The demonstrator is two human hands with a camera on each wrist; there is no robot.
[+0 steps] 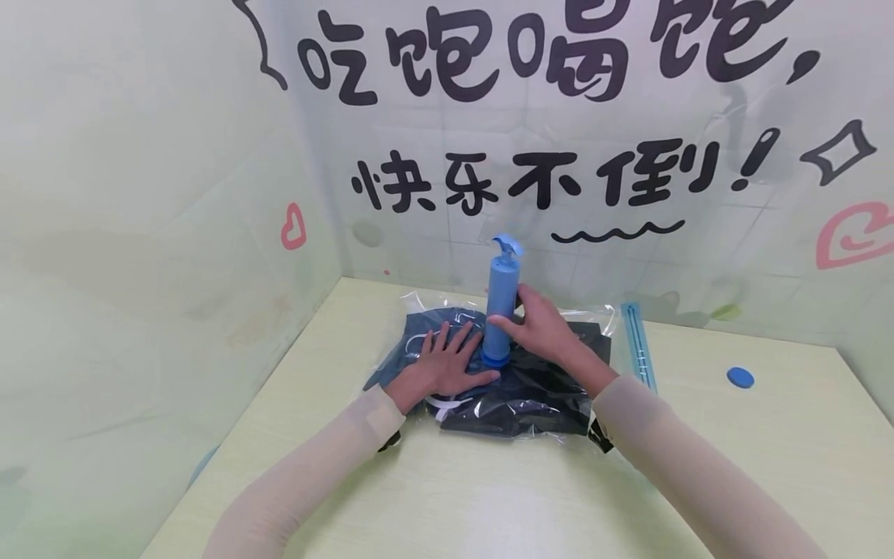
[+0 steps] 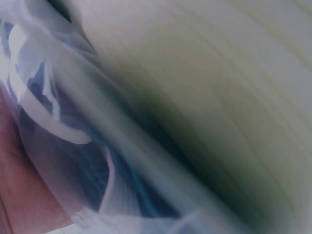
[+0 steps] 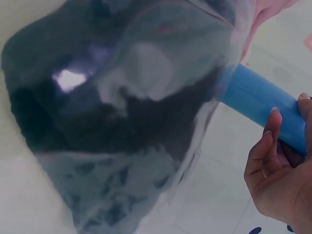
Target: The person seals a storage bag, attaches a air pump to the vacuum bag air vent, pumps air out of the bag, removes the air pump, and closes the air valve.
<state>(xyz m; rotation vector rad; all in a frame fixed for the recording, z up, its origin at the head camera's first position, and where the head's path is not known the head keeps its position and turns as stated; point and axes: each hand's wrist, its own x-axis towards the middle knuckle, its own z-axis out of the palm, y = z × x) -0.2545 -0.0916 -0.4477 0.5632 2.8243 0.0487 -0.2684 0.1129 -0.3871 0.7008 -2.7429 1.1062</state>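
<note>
Pale wooden table (image 1: pixel 489 481) set in a corner of sheeted walls printed "吃饱喝饱, 快乐不倒!". Vacuum bag (image 1: pixel 510 388) lies mid-table. Left hand (image 1: pixel 447 361) pressed flat on the bag; right hand (image 1: pixel 541 326) grips the blue pump (image 1: pixel 503 303) upright on the bag.

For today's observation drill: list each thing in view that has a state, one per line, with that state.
Pump: upright on the bag, handle down.
Vacuum bag: flat on the table, dark clothes inside.
Left hand: flat, pressing on the bag.
Right hand: holding the pump's barrel.
Blue cap: off, lying on the table.
</note>
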